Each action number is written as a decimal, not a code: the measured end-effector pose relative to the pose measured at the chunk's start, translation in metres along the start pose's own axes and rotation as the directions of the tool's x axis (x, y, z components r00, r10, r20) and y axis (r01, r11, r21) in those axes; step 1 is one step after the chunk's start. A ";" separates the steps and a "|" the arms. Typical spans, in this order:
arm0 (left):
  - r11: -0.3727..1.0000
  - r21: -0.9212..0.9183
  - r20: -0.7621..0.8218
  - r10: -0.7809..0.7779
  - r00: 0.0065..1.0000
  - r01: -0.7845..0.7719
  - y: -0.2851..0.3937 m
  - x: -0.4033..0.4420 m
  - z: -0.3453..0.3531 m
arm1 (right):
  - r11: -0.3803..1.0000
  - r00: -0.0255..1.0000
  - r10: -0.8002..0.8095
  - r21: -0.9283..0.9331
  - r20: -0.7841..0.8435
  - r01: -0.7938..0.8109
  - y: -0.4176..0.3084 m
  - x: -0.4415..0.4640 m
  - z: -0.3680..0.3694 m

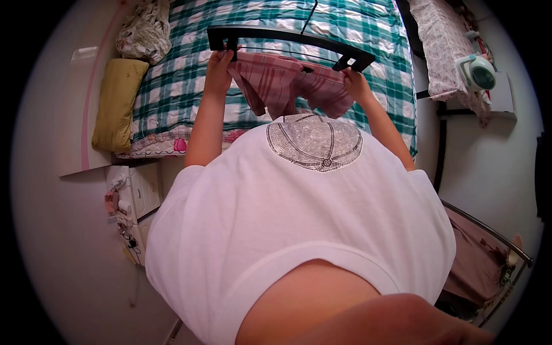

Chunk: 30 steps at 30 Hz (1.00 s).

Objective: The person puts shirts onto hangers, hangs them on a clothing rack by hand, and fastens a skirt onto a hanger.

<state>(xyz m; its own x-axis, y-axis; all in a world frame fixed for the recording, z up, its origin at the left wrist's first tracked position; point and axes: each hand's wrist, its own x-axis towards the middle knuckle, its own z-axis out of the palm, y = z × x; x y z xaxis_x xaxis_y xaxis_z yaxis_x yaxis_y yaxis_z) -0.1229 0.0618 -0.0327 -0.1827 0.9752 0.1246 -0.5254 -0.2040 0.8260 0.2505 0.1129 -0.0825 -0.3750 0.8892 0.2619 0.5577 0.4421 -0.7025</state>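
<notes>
A black clip hanger is held out in front of me over the bed, its thin hook pointing away. Pink plaid shorts hang from it, waistband along the lower bar. My left hand is closed around the hanger's left clip and the corner of the waistband. At the other end, my right hand pinches the right clip area and the shorts' other corner. Whether each clip is fastened on the cloth cannot be made out.
The bed has a green and white plaid cover. A yellow pillow and a bundled patterned cloth lie along its left side. A small fan stands at right. White drawers stand at lower left, a metal rail at lower right.
</notes>
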 end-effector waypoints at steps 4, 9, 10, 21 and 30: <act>0.997 -0.064 -0.022 -0.045 0.999 0.043 0.000 0.002 0.000 | 0.965 0.965 0.231 0.099 0.125 -0.244 -0.019 0.003 -0.016; 0.994 -0.093 0.000 -0.058 0.998 0.058 -0.007 0.005 -0.008 | 0.848 0.952 0.236 0.437 0.194 -0.299 -0.019 0.007 -0.030; 0.992 -0.099 -0.003 -0.073 0.997 0.073 -0.008 0.005 -0.009 | 0.818 0.952 0.257 0.488 0.164 -0.305 -0.019 0.006 -0.028; 0.957 -0.083 0.050 -0.274 0.960 0.278 -0.038 -0.012 -0.038 | 0.702 0.951 0.288 0.651 0.113 -0.290 -0.041 0.007 -0.034; 0.840 -0.271 0.007 -0.486 0.874 0.469 -0.088 -0.025 -0.047 | 0.819 0.977 0.214 0.541 0.021 -0.191 -0.038 0.017 -0.024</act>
<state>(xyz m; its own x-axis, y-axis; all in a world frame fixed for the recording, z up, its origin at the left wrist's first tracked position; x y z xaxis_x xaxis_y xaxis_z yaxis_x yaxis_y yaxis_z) -0.1115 0.0514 -0.1343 0.1016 0.9521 -0.2884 -0.7523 0.2632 0.6040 0.2405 0.1144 -0.0351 -0.2627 0.9605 0.0916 0.1280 0.1288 -0.9834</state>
